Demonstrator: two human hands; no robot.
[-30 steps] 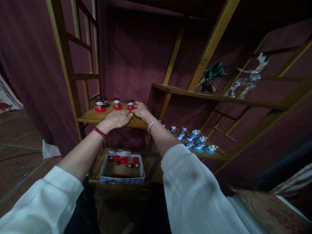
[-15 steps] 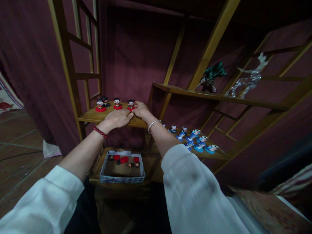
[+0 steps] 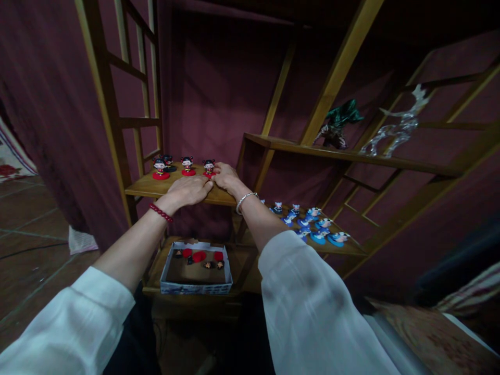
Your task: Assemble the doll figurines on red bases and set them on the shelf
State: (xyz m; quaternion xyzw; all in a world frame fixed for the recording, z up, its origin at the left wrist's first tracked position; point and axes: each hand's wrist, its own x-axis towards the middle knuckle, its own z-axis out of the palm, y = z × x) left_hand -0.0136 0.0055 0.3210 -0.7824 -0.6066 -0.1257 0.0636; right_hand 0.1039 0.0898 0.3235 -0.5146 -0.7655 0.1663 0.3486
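A small black-haired figurine (image 3: 209, 166) on a red round base stands upright at the right part of the upper shelf (image 3: 219, 196). My right hand (image 3: 227, 178) reaches around its right side, fingers closed at the figurine and its base. From the front left, my left hand (image 3: 190, 190) comes in low with its fingers bent together at the same base; its fingertips are partly hidden. To the left, a second figurine (image 3: 187, 165) on a red base stands apart from my hands. Farther left are another red-based figurine (image 3: 160, 168) and a dark-based figurine (image 3: 168, 162) behind it.
Below, an open cardboard box (image 3: 196, 287) holds several figurine heads and red bases. Several blue figurines (image 3: 319, 237) stand on a lower shelf at right. A clear deer ornament (image 3: 402, 127) and a green-topped ornament (image 3: 344, 122) sit on a higher shelf. A wooden upright (image 3: 115, 151) borders the left.
Almost nothing differs. Both hands stay at the right-hand figurine, and the view has shifted very slightly.
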